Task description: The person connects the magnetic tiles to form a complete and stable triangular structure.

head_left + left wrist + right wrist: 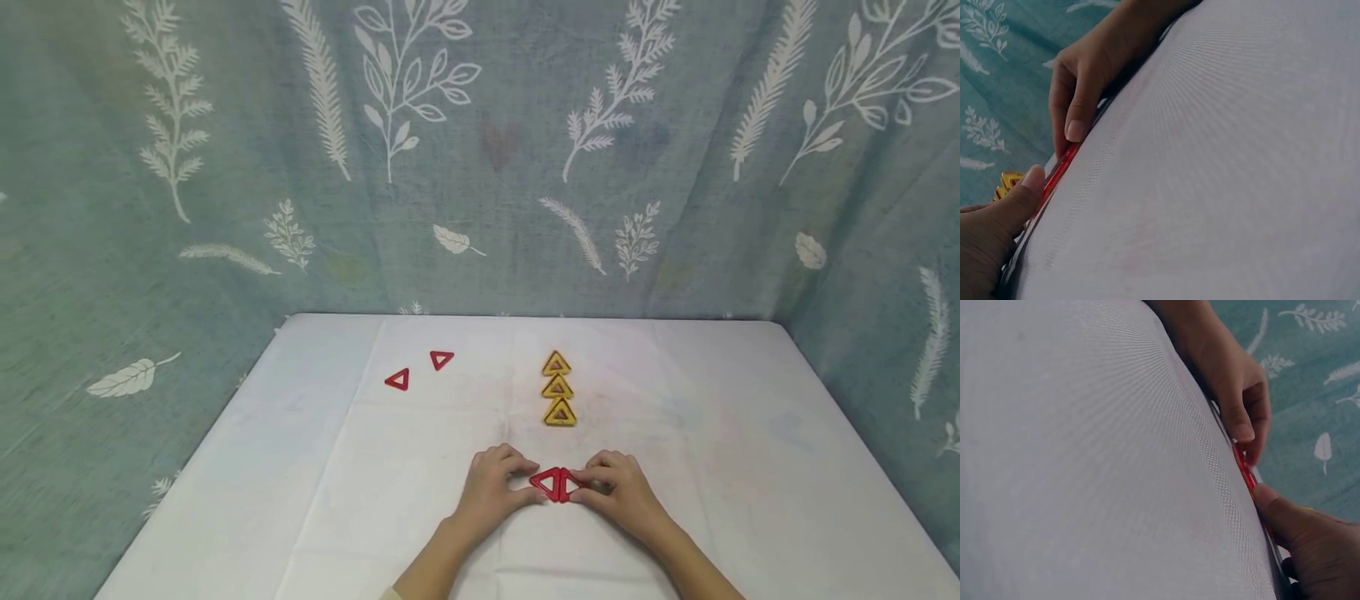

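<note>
Near the front of the table, two red triangle frames lie flat with their straight sides against each other. My left hand (pixel 495 485) pinches the left red triangle (pixel 545 482) between thumb and fingers, near its pointed end. On the other side, my right hand (pixel 621 492) pinches the right red triangle (pixel 565 485), whose outer tip is partly hidden by the fingers. Both wrist views show the red pieces only edge-on, as a thin strip between the two thumbs.
Beyond the hands, yellow triangles (pixel 559 413) stand in a column running away from me. Two more red triangles, one nearer (pixel 398 380) and one farther (pixel 441 359), lie apart at the back left. A white cloth (pixel 390 467) covers the table; a patterned green curtain (pixel 495 233) hangs behind.
</note>
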Available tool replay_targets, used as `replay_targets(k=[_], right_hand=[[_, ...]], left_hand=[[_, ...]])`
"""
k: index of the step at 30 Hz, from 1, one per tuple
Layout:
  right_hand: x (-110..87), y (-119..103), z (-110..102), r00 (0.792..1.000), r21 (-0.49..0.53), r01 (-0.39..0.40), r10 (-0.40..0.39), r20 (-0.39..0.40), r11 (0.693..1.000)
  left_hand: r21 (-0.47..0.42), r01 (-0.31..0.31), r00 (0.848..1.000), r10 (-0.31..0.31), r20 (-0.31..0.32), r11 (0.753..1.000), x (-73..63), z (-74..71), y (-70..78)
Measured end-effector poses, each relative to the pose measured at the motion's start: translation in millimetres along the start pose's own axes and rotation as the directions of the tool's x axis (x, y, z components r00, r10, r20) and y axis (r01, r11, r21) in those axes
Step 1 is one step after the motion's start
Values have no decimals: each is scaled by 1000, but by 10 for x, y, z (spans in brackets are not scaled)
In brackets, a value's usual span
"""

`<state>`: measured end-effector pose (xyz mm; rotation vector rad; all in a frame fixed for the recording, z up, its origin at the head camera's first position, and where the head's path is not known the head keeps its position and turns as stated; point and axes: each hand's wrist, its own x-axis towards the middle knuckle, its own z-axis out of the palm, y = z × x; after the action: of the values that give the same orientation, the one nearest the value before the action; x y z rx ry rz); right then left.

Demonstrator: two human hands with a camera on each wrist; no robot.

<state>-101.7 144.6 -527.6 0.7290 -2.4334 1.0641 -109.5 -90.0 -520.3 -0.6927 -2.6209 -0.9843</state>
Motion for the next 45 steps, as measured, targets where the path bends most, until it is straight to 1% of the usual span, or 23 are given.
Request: replay_targets(k=[4,6,10,13,17,22,29,33,37,43,45], right_hand=[[-32,-16,9,999,18,-33,32,13,999],[-43,-24,11,999,23,-41,41,13,999],[-47,-38,3,999,22,-44,44,13,999],[-29,-43,-13,999,14,-33,33,6,999],[7,-50,-38,999,7,-34,34,0,999],[14,-58,-44,998,-1,-64,64,21,998],[-5,-19,-14,1000,1,-30,30,1,1000],[-9,-3,-2,1000,12,-13,13,-7,1000],[-6,-10,-3,1000,12,-1,1,-5,1000],[0,-21,-30,1000,11,-4,4,-4,1000],[0,-21,-22,1000,13,-8,8,-1,1000]], left_hand=[[-17,44,999,-44,-3,999,-42,-46,-52],[-7,57,998,-57,-3,998,-60,-69,-88],[-4,87,996,-87,2,996,-73,-137,-157],[-9,110,994,-110,0,994,-52,-194,-223],[4,138,990,-138,-17,990,-15,-265,-346],[30,173,984,-172,-47,984,-19,-346,-519],[62,199,977,-193,-89,978,-13,-465,-722],[66,246,966,-240,-93,967,-10,-575,-843],[71,307,949,-300,-96,949,-7,-697,-967],[83,367,928,-359,-96,926,34,-819,-1094],[93,389,919,-379,-106,917,39,-857,-1142]])
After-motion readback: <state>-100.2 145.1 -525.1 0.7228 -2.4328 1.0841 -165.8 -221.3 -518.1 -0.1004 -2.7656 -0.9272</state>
